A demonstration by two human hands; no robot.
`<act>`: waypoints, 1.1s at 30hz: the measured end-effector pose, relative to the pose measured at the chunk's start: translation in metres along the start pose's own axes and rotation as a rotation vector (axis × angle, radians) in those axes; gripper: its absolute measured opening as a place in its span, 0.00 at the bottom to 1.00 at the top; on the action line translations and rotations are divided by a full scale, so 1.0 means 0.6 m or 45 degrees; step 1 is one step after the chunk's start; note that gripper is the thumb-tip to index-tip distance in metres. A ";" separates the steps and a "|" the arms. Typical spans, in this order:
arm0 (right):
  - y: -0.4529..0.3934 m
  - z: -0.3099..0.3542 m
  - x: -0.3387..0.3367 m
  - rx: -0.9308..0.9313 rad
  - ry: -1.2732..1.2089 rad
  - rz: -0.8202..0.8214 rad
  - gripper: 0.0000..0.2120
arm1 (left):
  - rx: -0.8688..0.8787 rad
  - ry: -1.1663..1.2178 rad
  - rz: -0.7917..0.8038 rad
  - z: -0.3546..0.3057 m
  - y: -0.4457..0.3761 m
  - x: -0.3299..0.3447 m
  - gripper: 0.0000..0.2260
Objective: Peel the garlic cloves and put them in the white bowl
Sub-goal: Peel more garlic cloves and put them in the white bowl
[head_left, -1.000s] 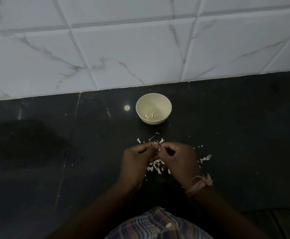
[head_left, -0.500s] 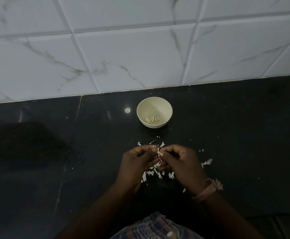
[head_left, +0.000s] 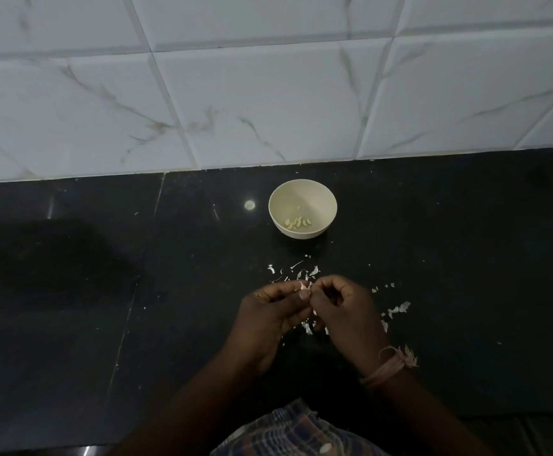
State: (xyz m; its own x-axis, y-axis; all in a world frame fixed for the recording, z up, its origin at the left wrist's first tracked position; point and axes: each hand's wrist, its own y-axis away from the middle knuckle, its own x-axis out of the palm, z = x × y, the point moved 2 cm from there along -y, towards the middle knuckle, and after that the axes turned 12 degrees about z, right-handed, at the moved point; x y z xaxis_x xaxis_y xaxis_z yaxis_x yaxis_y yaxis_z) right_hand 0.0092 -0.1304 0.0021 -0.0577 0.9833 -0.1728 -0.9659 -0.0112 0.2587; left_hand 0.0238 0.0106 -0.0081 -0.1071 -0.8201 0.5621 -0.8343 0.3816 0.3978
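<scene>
A white marble-veined tiled wall runs behind a black polished table. Over the table's near part, the person's two hands meet fingertip to fingertip. The left hand is curled, its thumb and fingers pinching a small garlic clove with pale skin flaring off it. The right hand is curled too, its fingertips closed in against the same clove; a pinkish thread band wraps that wrist. Beyond the hands, nearer the wall, stands the white bowl, upright, with a few peeled cloves lying in its bottom. Torn bits of garlic skin are scattered on the table around and under the hands. A checked shirt shows at the lower edge.
</scene>
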 end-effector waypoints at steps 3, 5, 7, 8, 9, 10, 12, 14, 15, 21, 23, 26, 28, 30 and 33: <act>-0.008 -0.008 -0.004 0.003 0.063 -0.078 0.05 | -0.071 -0.008 0.009 0.007 0.007 0.003 0.12; -0.012 -0.014 -0.012 0.027 0.041 -0.143 0.05 | -0.088 0.014 0.002 0.010 0.011 0.003 0.10; -0.012 -0.021 -0.019 0.064 -0.012 -0.176 0.04 | -0.086 0.028 -0.031 0.009 0.012 0.000 0.09; -0.011 -0.024 -0.022 0.059 -0.013 -0.167 0.03 | -0.083 0.032 -0.050 0.009 0.012 -0.002 0.08; -0.009 -0.026 -0.024 0.044 0.007 -0.158 0.03 | -0.075 0.039 -0.067 0.010 0.012 -0.004 0.07; -0.006 -0.027 -0.026 0.037 0.037 -0.152 0.04 | -0.062 0.045 -0.082 0.011 0.012 -0.006 0.08; -0.004 -0.027 -0.026 0.042 0.085 -0.134 0.04 | -0.030 0.016 -0.113 0.011 0.012 -0.005 0.08; -0.003 -0.024 -0.023 0.064 0.064 -0.085 0.04 | 0.014 -0.073 -0.158 0.012 0.012 -0.006 0.08; -0.003 -0.023 -0.021 0.075 0.044 -0.063 0.06 | 0.036 -0.110 -0.186 0.010 0.013 -0.006 0.07; 0.002 -0.015 -0.001 0.015 -0.078 0.040 0.07 | 0.103 -0.253 -0.199 0.004 0.017 -0.004 0.04; 0.001 -0.017 0.007 0.022 -0.114 0.020 0.03 | 0.097 -0.290 -0.171 0.002 0.020 0.001 0.05; 0.002 -0.013 0.013 0.062 -0.301 -0.019 0.02 | 0.135 -0.506 -0.157 -0.008 0.024 0.000 0.05; 0.002 -0.008 0.012 0.063 -0.378 -0.033 0.02 | 0.159 -0.611 -0.118 -0.015 0.023 0.000 0.05; 0.000 -0.005 0.008 0.092 -0.409 -0.033 0.03 | 0.145 -0.587 -0.083 -0.016 0.021 0.000 0.05; -0.006 -0.005 -0.006 0.193 -0.472 0.052 0.04 | 0.071 -0.404 -0.048 -0.013 0.016 0.001 0.05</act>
State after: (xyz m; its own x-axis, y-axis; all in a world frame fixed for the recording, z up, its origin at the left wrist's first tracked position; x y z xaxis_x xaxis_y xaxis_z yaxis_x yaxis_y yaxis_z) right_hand 0.0118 -0.1344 -0.0012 0.0266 0.9818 0.1882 -0.9148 -0.0519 0.4005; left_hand 0.0197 0.0174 0.0016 -0.2317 -0.9286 0.2899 -0.8684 0.3317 0.3686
